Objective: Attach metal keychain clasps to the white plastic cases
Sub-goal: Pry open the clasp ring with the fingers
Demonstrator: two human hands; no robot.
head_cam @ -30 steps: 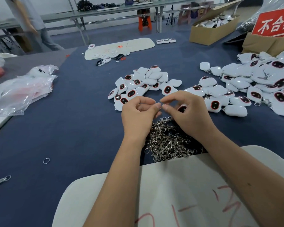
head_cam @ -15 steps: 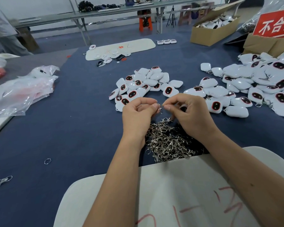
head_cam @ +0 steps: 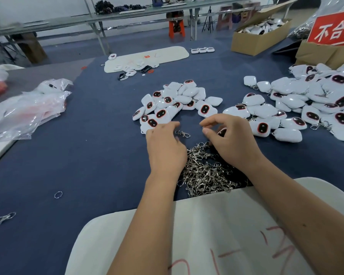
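Both hands work over a blue table [head_cam: 87, 147]: the left hand [head_cam: 165, 147] reaches forward with loosely bent fingers that grip nothing, just beside a single clasp [head_cam: 182, 133] lying loose on the cloth, while the right hand [head_cam: 228, 141] curls around a white case [head_cam: 221, 132], thumb and forefinger apart and empty. A heap of clasps [head_cam: 205, 171] sits under the wrists, a pile of bare cases [head_cam: 175, 104] lies ahead, and cases that seem already fitted spread to the right [head_cam: 306, 108]. Judging by this, the clasp is not yet on the held case; next the left hand would need to pinch the loose clasp and bring its ring to the case's loop
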